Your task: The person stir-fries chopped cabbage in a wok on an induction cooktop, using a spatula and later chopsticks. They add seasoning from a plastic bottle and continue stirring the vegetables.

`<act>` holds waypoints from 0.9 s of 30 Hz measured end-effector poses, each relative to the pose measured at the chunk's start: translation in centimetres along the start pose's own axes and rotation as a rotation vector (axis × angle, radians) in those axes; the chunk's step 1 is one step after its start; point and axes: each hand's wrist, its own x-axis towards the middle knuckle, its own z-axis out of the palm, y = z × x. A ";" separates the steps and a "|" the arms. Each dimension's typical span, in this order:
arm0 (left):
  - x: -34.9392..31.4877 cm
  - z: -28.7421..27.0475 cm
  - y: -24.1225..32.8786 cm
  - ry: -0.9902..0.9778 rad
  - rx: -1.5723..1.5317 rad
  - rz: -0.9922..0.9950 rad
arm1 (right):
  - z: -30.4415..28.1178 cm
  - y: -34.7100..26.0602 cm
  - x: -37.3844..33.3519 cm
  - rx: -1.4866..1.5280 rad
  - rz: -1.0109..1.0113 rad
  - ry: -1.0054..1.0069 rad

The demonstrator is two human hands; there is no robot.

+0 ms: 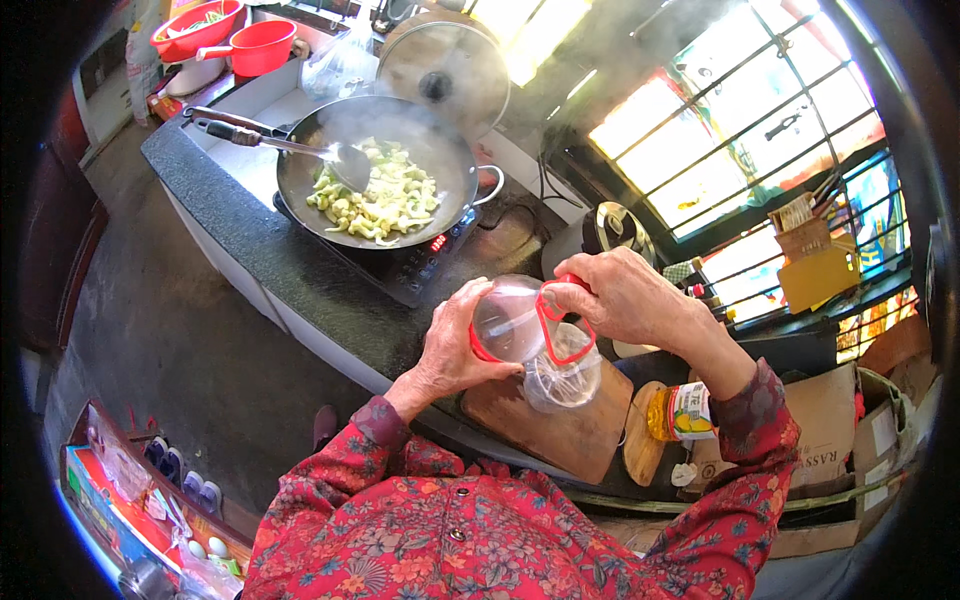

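Observation:
My left hand (452, 345) is wrapped round a clear, round plastic container (508, 318) with a red rim, tilted in front of my chest. My right hand (630, 300) grips a red plastic loop (570, 357) close against the container's right side; whether the two are joined I cannot tell. Just below them sits a clear plastic bag (563, 380) with pale contents, over a wooden cutting board (535, 425). Beyond my hands, a steaming wok (300, 190) holds chopped pale-green vegetables (375, 200). A metal spatula (350, 165) lies across its left side.
The wok stands on an induction cooker (405, 272) on the dark counter (330, 310). Behind it leans a large glass lid (440, 70). Red plastic vessels (262, 48) stand at far left. An oil bottle (680, 412) lies near my right forearm, beside cardboard boxes (810, 420).

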 end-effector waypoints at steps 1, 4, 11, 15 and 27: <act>0.0 0.1 0.1 -0.005 0.012 0.003 | -0.1 0.1 -0.1 0.021 -0.007 -0.014; 0.1 0.1 0.0 0.014 0.006 0.034 | -0.3 0.3 -0.4 0.074 -0.002 -0.054; 0.0 0.1 0.0 0.007 0.011 0.025 | -1.5 0.7 -0.9 0.169 -0.007 -0.140; 0.1 0.0 0.0 0.004 0.003 0.032 | -1.7 1.2 -1.4 -0.067 -0.205 0.035; 0.0 0.2 -0.4 -0.012 0.021 0.040 | -0.7 1.9 -0.8 -0.006 -0.332 0.023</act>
